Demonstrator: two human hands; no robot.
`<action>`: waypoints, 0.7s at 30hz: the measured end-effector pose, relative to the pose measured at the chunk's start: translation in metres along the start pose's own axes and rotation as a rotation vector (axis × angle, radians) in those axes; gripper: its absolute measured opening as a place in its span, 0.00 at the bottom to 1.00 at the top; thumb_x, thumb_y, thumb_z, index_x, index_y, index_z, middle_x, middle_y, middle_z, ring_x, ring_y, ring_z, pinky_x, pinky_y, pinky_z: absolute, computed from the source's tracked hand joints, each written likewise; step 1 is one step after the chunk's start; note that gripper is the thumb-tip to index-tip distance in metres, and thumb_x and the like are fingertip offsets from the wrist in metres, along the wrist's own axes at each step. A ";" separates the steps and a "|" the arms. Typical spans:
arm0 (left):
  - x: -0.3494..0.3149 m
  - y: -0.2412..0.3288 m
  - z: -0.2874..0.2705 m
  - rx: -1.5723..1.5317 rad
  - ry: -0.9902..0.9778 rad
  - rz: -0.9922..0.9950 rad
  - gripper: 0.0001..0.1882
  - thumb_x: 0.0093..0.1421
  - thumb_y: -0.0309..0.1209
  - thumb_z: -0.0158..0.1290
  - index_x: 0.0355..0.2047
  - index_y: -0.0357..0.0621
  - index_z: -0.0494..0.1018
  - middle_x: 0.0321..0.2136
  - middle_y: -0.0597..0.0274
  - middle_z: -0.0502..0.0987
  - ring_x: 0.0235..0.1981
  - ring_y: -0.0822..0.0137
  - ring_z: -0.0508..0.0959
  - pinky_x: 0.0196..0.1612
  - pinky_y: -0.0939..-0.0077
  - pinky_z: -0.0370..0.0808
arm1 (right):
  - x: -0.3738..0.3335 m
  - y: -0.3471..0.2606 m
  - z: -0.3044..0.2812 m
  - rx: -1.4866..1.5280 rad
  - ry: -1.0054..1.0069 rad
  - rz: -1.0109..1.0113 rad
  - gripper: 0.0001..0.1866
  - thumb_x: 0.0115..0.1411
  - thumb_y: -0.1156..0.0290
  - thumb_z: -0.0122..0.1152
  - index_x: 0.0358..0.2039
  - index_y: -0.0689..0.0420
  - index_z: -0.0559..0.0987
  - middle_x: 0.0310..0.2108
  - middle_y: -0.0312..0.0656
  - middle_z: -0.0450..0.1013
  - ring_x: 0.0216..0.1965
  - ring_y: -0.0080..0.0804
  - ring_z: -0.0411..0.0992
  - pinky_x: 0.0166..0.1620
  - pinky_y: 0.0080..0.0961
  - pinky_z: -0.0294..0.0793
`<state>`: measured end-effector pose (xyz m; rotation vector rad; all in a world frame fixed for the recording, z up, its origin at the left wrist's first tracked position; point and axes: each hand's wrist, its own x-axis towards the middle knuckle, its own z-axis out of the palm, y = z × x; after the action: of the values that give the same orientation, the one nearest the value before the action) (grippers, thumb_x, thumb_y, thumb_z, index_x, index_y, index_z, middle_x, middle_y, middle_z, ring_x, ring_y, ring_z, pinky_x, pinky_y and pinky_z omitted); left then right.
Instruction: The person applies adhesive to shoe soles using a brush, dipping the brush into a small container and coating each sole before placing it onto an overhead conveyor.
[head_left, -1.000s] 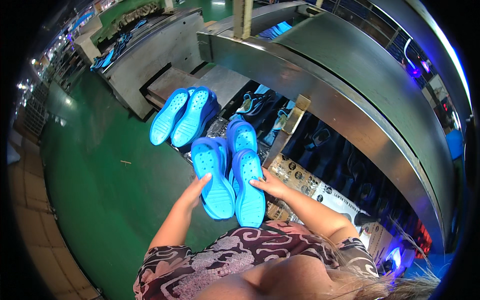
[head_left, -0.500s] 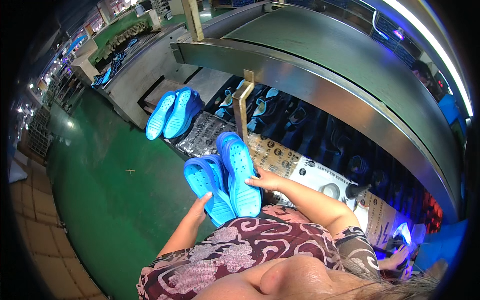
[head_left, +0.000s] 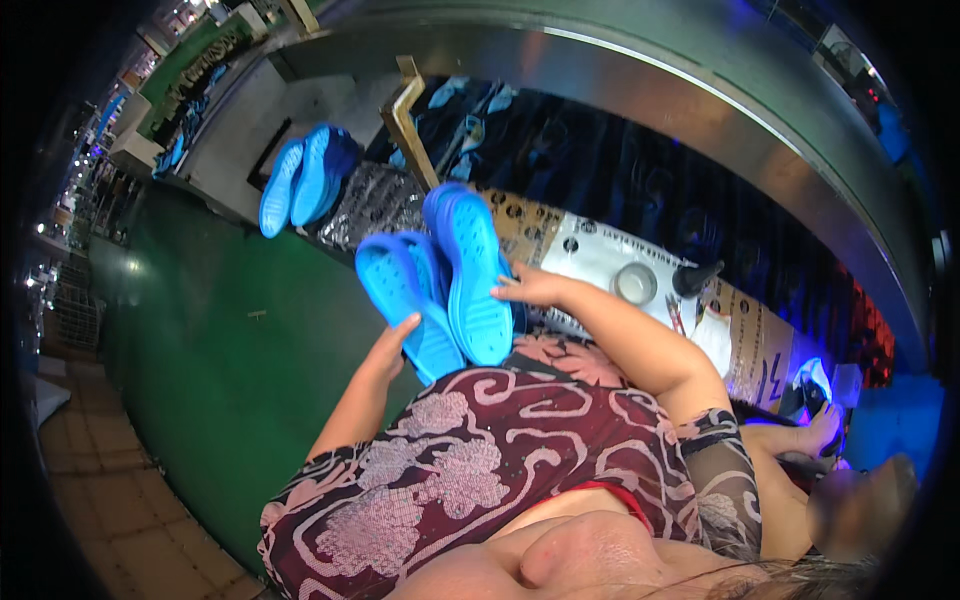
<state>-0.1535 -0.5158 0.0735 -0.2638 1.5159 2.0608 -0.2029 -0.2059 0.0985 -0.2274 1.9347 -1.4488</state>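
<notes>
Blue soles (head_left: 478,275) in the right fingers (head_left: 508,292) overlap more now (one mostly hidden).

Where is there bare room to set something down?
The green floor between left hand and brown panels; a little white sheet between right hand and round container. Crowded: around the black cone, and between the hands, filled by blue soles.

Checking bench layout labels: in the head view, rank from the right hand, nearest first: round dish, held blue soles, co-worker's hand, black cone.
From the right hand:
1. Blue soles: held, at its left.
2. Round dish: to its right.
3. Black cone: just right of the dish.
4. Co-worker's hand: far right, lower in the picture.
</notes>
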 end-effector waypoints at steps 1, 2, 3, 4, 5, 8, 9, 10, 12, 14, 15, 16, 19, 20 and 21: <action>0.004 0.003 0.005 0.046 -0.026 0.002 0.39 0.51 0.44 0.58 0.56 0.32 0.55 0.52 0.51 0.65 0.53 0.59 0.65 0.57 0.65 0.60 | 0.002 0.011 -0.003 -0.076 0.039 0.042 0.56 0.50 0.48 0.62 0.60 0.75 0.38 0.60 0.58 0.51 0.63 0.39 0.51 0.61 0.28 0.52; 0.007 0.006 0.010 0.083 -0.057 -0.019 0.41 0.51 0.44 0.58 0.57 0.32 0.53 0.53 0.50 0.64 0.53 0.59 0.65 0.57 0.65 0.60 | -0.013 -0.003 -0.001 -0.097 0.027 0.082 0.57 0.50 0.46 0.61 0.59 0.75 0.38 0.60 0.59 0.52 0.63 0.39 0.49 0.62 0.29 0.50; 0.013 0.017 0.020 0.133 -0.102 -0.031 0.43 0.51 0.44 0.58 0.58 0.32 0.51 0.54 0.49 0.63 0.54 0.58 0.64 0.57 0.65 0.60 | -0.029 -0.022 -0.006 -0.117 0.033 0.113 0.58 0.49 0.44 0.60 0.59 0.76 0.38 0.59 0.59 0.53 0.64 0.39 0.47 0.63 0.29 0.48; 0.019 0.024 0.032 0.166 -0.047 -0.045 0.45 0.50 0.43 0.60 0.60 0.34 0.48 0.54 0.49 0.61 0.54 0.58 0.63 0.57 0.64 0.60 | -0.023 0.003 -0.012 -0.219 0.084 0.101 0.59 0.48 0.42 0.59 0.60 0.72 0.36 0.59 0.57 0.55 0.50 0.35 0.67 0.50 0.24 0.67; 0.028 0.026 0.039 0.167 -0.053 -0.047 0.45 0.50 0.43 0.60 0.60 0.34 0.48 0.54 0.49 0.61 0.54 0.58 0.63 0.57 0.64 0.60 | -0.027 0.004 -0.013 -0.217 0.089 0.104 0.59 0.48 0.42 0.59 0.60 0.72 0.36 0.59 0.57 0.55 0.50 0.35 0.67 0.50 0.24 0.67; 0.056 0.048 0.076 0.256 -0.074 0.055 0.44 0.48 0.38 0.61 0.59 0.37 0.49 0.51 0.47 0.63 0.49 0.58 0.69 0.50 0.64 0.68 | -0.043 -0.001 -0.015 0.050 0.149 0.132 0.59 0.47 0.44 0.60 0.62 0.65 0.33 0.60 0.51 0.55 0.21 0.21 0.57 0.22 0.19 0.58; 0.074 0.049 0.074 0.313 -0.051 0.094 0.42 0.48 0.37 0.61 0.57 0.36 0.52 0.47 0.47 0.67 0.45 0.59 0.72 0.46 0.65 0.71 | -0.050 -0.004 -0.015 0.115 0.183 0.136 0.59 0.47 0.45 0.60 0.63 0.63 0.32 0.61 0.49 0.54 0.12 0.17 0.52 0.15 0.18 0.53; 0.091 0.053 0.073 0.320 -0.057 0.106 0.42 0.46 0.38 0.62 0.56 0.34 0.53 0.46 0.47 0.69 0.43 0.59 0.73 0.45 0.66 0.72 | -0.053 -0.005 -0.017 0.151 0.228 0.144 0.60 0.47 0.45 0.60 0.62 0.63 0.32 0.61 0.49 0.54 0.12 0.17 0.53 0.15 0.17 0.54; 0.119 0.066 0.076 0.332 -0.070 0.119 0.41 0.45 0.38 0.64 0.54 0.32 0.55 0.44 0.47 0.70 0.42 0.59 0.74 0.44 0.67 0.72 | -0.053 -0.003 -0.017 0.218 0.326 0.139 0.59 0.47 0.47 0.61 0.62 0.63 0.32 0.61 0.49 0.53 0.11 0.18 0.53 0.14 0.16 0.54; 0.142 0.077 0.082 0.518 0.057 0.169 0.44 0.42 0.40 0.66 0.52 0.27 0.57 0.42 0.45 0.71 0.39 0.59 0.75 0.42 0.68 0.73 | -0.048 0.003 -0.021 0.227 0.354 0.150 0.59 0.47 0.47 0.62 0.62 0.62 0.32 0.61 0.49 0.53 0.11 0.18 0.53 0.14 0.16 0.54; 0.148 0.082 0.085 0.549 0.104 0.212 0.45 0.39 0.43 0.67 0.49 0.25 0.59 0.43 0.43 0.71 0.38 0.61 0.76 0.40 0.70 0.74 | -0.044 0.008 -0.023 0.237 0.375 0.165 0.59 0.47 0.48 0.62 0.62 0.61 0.32 0.61 0.49 0.52 0.11 0.17 0.54 0.14 0.16 0.54; 0.150 0.085 0.085 0.613 0.157 0.204 0.45 0.40 0.44 0.67 0.50 0.25 0.59 0.44 0.41 0.70 0.41 0.59 0.75 0.43 0.69 0.73 | -0.041 0.013 -0.021 0.249 0.424 0.118 0.58 0.47 0.49 0.63 0.63 0.60 0.33 0.52 0.51 0.63 0.11 0.17 0.54 0.13 0.17 0.54; 0.152 0.065 0.065 0.792 0.378 0.387 0.47 0.41 0.48 0.65 0.52 0.25 0.59 0.48 0.38 0.67 0.47 0.53 0.71 0.49 0.66 0.68 | -0.042 0.006 -0.021 0.282 0.322 0.156 0.57 0.48 0.48 0.62 0.63 0.60 0.35 0.36 0.48 0.69 0.11 0.17 0.54 0.13 0.17 0.54; 0.150 0.056 0.057 0.911 0.535 0.574 0.48 0.41 0.50 0.64 0.53 0.26 0.59 0.50 0.36 0.65 0.51 0.50 0.68 0.53 0.64 0.65 | -0.037 0.012 -0.020 0.301 0.268 0.126 0.55 0.48 0.46 0.61 0.63 0.61 0.39 0.25 0.42 0.66 0.10 0.18 0.54 0.13 0.17 0.54; 0.132 0.059 0.063 0.962 0.504 0.528 0.49 0.44 0.51 0.61 0.56 0.28 0.55 0.54 0.36 0.60 0.58 0.47 0.59 0.59 0.61 0.56 | -0.036 0.011 -0.022 0.315 0.276 0.129 0.55 0.48 0.46 0.61 0.63 0.61 0.39 0.25 0.42 0.66 0.10 0.18 0.54 0.13 0.17 0.54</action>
<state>-0.2830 -0.4269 0.0810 0.0136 2.9345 1.3739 -0.1865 -0.1660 0.1066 0.2494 1.8555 -1.7415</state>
